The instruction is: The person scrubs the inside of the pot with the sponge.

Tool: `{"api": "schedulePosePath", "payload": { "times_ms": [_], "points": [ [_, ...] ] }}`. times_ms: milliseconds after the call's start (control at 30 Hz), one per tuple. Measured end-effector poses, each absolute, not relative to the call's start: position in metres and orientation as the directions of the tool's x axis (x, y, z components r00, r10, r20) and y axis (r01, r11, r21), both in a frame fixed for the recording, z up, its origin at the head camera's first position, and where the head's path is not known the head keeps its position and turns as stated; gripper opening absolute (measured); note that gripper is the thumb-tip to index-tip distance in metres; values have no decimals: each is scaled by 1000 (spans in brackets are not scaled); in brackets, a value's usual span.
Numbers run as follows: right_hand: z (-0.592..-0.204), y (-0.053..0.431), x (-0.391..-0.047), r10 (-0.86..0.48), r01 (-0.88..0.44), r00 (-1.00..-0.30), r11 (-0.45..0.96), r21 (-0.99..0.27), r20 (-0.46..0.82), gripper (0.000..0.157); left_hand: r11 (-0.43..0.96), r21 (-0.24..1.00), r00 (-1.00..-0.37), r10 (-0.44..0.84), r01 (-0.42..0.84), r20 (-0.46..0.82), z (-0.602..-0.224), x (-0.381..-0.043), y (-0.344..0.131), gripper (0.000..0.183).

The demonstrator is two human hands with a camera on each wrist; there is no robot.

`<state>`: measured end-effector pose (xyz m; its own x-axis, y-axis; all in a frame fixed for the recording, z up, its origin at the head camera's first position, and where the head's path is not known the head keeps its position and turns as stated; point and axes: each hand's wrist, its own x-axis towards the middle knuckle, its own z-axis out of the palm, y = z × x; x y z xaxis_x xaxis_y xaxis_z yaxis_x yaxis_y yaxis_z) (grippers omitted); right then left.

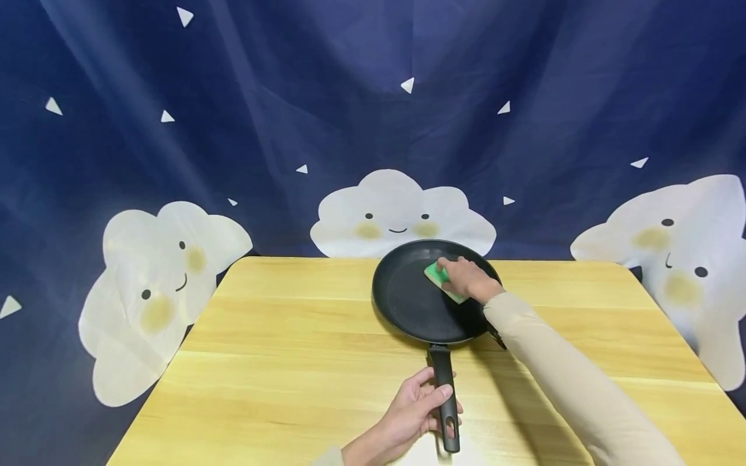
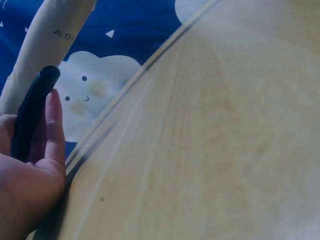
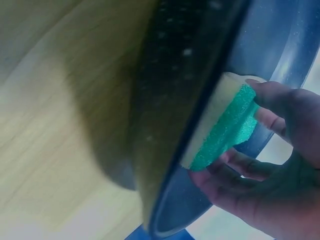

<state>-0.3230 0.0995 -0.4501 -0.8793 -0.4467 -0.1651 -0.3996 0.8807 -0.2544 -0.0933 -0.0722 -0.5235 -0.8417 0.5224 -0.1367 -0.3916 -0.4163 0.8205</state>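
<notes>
A black frying pan (image 1: 402,291) is held tilted above the table, its inside facing the head camera. My left hand (image 1: 410,414) grips the pan's handle (image 1: 445,388), with the thumb lying over its top. In the left wrist view the handle's end (image 2: 37,105) sticks up between thumb and fingers. My right hand (image 1: 469,278) pinches a sponge (image 3: 225,125), green on one side and pale on the other. The pale side lies against the pan's inner surface, right of its middle. My right fingers hide part of the sponge in the head view.
A light wooden table (image 1: 280,349) spreads below both hands, with the pan's shadow on it. Behind its far edge hangs a dark blue curtain (image 1: 326,97) printed with white clouds and small triangles.
</notes>
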Motion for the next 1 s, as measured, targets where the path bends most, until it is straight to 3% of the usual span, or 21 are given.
{"api": "schedulePosePath", "payload": {
  "times_ms": [633,1000],
  "points": [
    [-456,129,-293,-517,-496,-855,836,-233,-36,39,-413,816,-838,526,-404,-149,-524,-93,-72,52],
    [-451,136,-265,-560,-525,-826,806,-274,-62,47,-410,817,-834,533,-406,-147,-524,-93,-73,54]
  ]
}}
